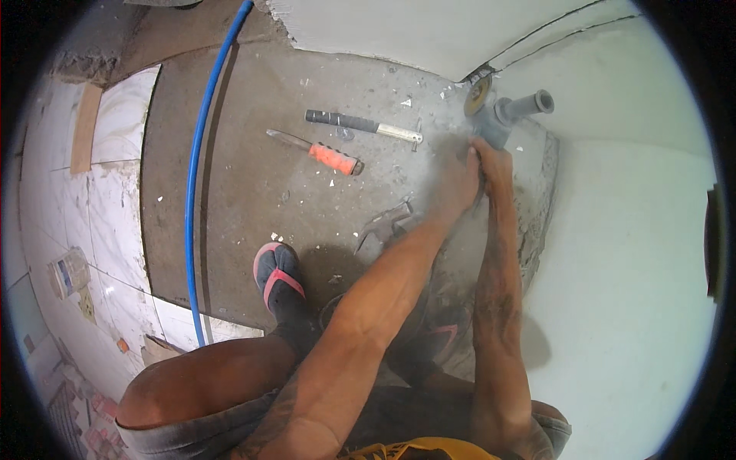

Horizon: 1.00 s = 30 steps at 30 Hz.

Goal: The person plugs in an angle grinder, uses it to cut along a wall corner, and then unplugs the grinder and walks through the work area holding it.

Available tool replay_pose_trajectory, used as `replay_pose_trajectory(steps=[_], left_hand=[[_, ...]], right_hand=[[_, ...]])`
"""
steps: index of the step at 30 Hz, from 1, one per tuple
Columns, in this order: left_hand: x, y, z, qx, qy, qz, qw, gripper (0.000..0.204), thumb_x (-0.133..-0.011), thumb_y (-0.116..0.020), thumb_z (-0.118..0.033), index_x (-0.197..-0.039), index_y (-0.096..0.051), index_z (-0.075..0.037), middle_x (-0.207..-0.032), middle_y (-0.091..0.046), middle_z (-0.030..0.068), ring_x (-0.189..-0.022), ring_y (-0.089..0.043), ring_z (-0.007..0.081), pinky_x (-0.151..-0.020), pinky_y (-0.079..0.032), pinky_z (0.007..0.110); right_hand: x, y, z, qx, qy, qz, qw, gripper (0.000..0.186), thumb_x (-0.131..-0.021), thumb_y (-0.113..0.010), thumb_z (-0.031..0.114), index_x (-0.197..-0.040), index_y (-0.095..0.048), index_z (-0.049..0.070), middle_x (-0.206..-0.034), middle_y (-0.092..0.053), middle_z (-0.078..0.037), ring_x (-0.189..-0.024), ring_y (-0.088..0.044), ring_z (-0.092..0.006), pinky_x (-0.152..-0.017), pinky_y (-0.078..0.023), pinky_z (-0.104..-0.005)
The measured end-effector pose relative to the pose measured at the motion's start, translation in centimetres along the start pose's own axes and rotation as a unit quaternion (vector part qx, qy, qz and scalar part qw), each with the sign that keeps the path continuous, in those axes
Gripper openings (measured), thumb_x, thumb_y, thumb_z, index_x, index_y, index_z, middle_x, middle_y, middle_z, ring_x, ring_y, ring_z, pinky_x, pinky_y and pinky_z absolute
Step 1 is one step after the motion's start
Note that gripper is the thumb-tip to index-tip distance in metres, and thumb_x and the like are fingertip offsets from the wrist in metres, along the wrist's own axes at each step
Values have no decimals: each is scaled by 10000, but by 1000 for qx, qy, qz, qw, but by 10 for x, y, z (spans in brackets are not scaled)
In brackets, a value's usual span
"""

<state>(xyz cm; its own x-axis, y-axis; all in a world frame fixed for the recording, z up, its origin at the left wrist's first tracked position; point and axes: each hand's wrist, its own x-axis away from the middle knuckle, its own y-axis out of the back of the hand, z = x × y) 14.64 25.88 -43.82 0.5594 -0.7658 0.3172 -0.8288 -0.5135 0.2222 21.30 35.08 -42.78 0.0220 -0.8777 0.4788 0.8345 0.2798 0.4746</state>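
An angle grinder (491, 126) is gripped by both of my hands near the wall corner at the upper right. Its round disc (478, 95) is at the foot of the wall, by the lower end of two dark grooves cut there. A side handle (529, 106) sticks out to the right, with no hand on it. My left hand (458, 182) is closed around the rear of the grinder's body, blurred by dust. Close against it, my right hand (494, 165) is wrapped around the same body. The grinder's rear end is hidden by my hands.
On the dusty floor lie a hammer (364, 126) with a black grip, an orange-handled chisel (333, 158) and a claw hammer head (385, 222) beside my left forearm. A blue pipe (193, 176) runs along the left, next to marbled tiles (115, 207). White walls (629, 253) rise at right.
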Motion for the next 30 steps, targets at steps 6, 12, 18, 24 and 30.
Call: replay_pose_trajectory(steps=[6, 12, 18, 24, 30], left_hand=[[-9, -2, 7, -69, 8, 20, 997, 639, -1012, -399, -435, -1448, -323, 26, -1442, -405, 288, -1323, -409, 446, -1098, -337, 483], [2, -1, 4, 4, 34, 27, 999, 673, -1008, -360, -481, -1449, -306, 24, -1440, -390, 318, -1299, -428, 464, -1068, -370, 492], [5, 5, -13, -18, 69, 65, 995, 624, -1002, -395, -476, -1350, -382, 41, -1234, -535, 371, -1138, -533, 515, -968, -438, 513], [7, 5, -20, 3, 49, 37, 998, 626, -991, -411, -500, -1247, -448, 70, -1126, -601, 355, -1073, -574, 514, -911, -461, 517], [14, 15, -33, 6, 75, 57, 996, 658, -1002, -365, -519, -1230, -480, 88, -1203, -547, 378, -1143, -527, 524, -968, -408, 532]], right_hand=[[-7, -7, -5, -45, 27, 1, 999, 549, -712, -745, 363, -972, -682, -115, -893, -699, -151, -808, -628, -216, -714, -490, -355], [4, -3, -1, -19, 11, 20, 1000, 552, -709, -734, 358, -961, -673, -129, -888, -693, -141, -805, -625, -199, -706, -489, -351], [17, 6, 18, 4, 25, -3, 1000, 499, -722, -722, 342, -907, -676, -119, -828, -693, -130, -759, -615, -190, -674, -484, -346], [21, 4, 18, -69, 71, 2, 995, 365, -752, -753, 290, -820, -683, -62, -781, -648, -56, -662, -573, -140, -594, -459, -313], [33, 7, 29, -57, 37, -14, 998, 329, -740, -755, 273, -801, -681, -42, -762, -647, -49, -638, -576, -144, -573, -452, -308]])
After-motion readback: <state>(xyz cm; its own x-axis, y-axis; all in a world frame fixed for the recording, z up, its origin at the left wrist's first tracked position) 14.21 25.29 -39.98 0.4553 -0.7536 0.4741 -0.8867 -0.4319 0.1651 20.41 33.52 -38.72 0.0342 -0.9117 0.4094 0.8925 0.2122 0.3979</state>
